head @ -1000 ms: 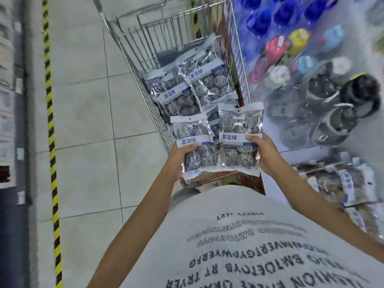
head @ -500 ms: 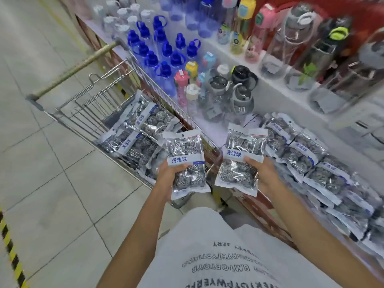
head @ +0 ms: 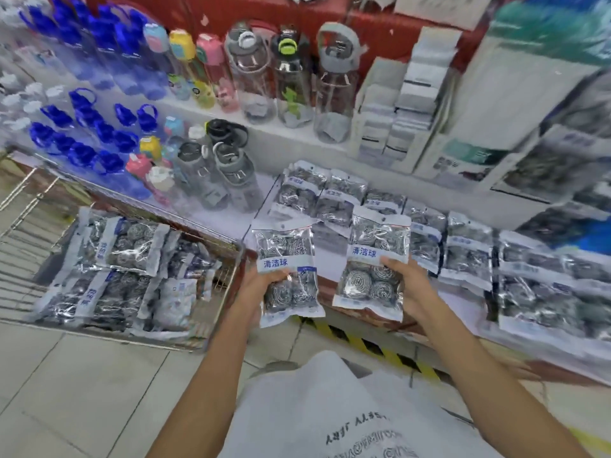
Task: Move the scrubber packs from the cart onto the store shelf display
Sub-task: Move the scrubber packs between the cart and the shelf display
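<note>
Over the shelf edge now instead of above the cart (head: 228, 285), my left hand (head: 256, 289) grips one steel scrubber pack (head: 287, 272) and my right hand (head: 408, 285) grips another scrubber pack (head: 373, 262), both swung round beside the shelved packs (head: 466, 256), so I reckon setting them down comes next.

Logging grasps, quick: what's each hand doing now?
Left hand: grips one scrubber pack.
Right hand: grips another scrubber pack.

My fingers hide the lower part of each scrubber pack (head: 287, 272) — right of them, the shelf's packs (head: 542, 292) smear into blur, cut off by the frame edge.
</note>
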Tool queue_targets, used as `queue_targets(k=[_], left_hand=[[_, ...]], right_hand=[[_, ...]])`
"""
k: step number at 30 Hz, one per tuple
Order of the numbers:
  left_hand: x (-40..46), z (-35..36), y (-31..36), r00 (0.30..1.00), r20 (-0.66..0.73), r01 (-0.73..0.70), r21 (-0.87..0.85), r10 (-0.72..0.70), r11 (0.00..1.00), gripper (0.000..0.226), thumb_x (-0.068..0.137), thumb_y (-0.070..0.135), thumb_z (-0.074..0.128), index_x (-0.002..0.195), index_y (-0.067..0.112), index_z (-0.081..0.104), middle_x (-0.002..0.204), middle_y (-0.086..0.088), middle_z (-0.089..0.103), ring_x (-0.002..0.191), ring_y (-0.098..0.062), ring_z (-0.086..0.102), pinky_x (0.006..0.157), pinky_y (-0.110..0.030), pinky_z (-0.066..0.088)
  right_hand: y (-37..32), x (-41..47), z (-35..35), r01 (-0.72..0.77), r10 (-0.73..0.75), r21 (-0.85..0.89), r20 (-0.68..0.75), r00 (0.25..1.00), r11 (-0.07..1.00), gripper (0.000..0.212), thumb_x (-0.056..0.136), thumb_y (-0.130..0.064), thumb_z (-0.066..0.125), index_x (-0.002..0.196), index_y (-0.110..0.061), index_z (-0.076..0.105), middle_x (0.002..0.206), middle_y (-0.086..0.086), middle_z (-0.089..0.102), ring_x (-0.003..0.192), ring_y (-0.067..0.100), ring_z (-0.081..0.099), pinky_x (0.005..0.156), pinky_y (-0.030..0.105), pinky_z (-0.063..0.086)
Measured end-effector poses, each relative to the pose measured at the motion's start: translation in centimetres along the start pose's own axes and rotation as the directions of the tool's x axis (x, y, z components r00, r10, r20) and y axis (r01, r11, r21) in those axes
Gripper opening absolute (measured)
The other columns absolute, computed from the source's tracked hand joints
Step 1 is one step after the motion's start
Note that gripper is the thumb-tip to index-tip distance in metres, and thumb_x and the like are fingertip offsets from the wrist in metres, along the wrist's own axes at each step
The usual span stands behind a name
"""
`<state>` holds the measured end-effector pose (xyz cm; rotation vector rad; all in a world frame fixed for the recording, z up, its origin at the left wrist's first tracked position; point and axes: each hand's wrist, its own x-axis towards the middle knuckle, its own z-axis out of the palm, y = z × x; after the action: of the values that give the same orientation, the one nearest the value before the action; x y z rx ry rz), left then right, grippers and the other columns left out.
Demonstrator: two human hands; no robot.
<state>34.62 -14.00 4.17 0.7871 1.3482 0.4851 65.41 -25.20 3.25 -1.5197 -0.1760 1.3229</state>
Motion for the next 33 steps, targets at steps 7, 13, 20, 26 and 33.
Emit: queue_targets(k=[7, 13, 20, 26, 33], left_hand=[[-1.5, 12.5, -2.3, 0.993, 0.110, 0.047, 0.029, -0.050, 0.998, 0.047, 0.075, 0.021, 0.088, 0.117, 0.015, 0.069, 0.103, -0.013, 0.079, 0.095, -0.034, 0.076, 0.082, -0.052, 0.063], [-0.2, 20.1, -2.5, 0.986, 0.152, 0.051, 0.092, -0.064, 0.994, 0.047, 0.075, 0.023, 0.088, 0.117, 0.017, 0.069, 0.103, -0.007, 0.080, 0.101, -0.033, 0.075, 0.093, -0.052, 0.059], [4.1, 27.0, -0.3, 0.972, 0.229, -0.001, 0.192, -0.044, 0.981, 0.046, 0.075, 0.030, 0.089, 0.116, 0.019, 0.070, 0.109, -0.002, 0.079, 0.109, -0.029, 0.072, 0.099, -0.052, 0.056], [12.0, 31.5, 0.4, 0.972, 0.202, 0.052, 0.317, -0.121, 0.947, 0.119, 0.045, 0.068, 0.094, 0.147, 0.027, 0.049, 0.145, -0.003, 0.059, 0.124, -0.029, 0.061, 0.098, -0.051, 0.056], [13.5, 36.4, 3.1, 0.974, 0.196, 0.027, 0.386, -0.111, 0.922, 0.095, 0.086, 0.034, 0.081, 0.162, 0.019, 0.026, 0.166, -0.010, 0.031, 0.148, -0.034, 0.036, 0.121, -0.056, 0.033]], right_hand=[[-1.4, -4.1, -11.5, -0.015, 0.043, 0.128, -0.225, 0.973, 0.992, 0.080, 0.085, -0.024, 0.082, 0.151, -0.003, 0.042, 0.104, 0.009, 0.068, 0.069, 0.020, 0.069, 0.043, 0.028, 0.050], [-2.2, -3.9, -18.3, -0.041, 0.081, 0.155, -0.264, 0.961, 0.987, 0.045, 0.089, -0.010, 0.077, 0.129, -0.003, 0.057, 0.082, 0.004, 0.069, 0.054, 0.011, 0.067, 0.041, 0.023, 0.050], [-4.4, 0.0, -21.4, -0.069, 0.122, 0.165, -0.334, 0.935, 0.984, 0.039, 0.082, -0.019, 0.085, 0.118, -0.014, 0.069, 0.086, -0.002, 0.068, 0.079, 0.018, 0.059, 0.062, 0.034, 0.050], [-6.7, 5.0, -23.3, -0.111, 0.145, 0.114, -0.362, 0.921, 0.987, 0.092, 0.047, -0.041, 0.099, 0.127, -0.012, 0.066, 0.119, 0.009, 0.071, 0.090, 0.018, 0.057, 0.081, 0.036, 0.044], [-8.3, 10.2, -24.3, -0.195, 0.175, -0.008, -0.402, 0.899, 0.981, 0.085, 0.065, -0.031, 0.089, 0.140, -0.013, 0.053, 0.126, 0.008, 0.067, 0.118, 0.029, 0.060, 0.108, 0.056, 0.046]])
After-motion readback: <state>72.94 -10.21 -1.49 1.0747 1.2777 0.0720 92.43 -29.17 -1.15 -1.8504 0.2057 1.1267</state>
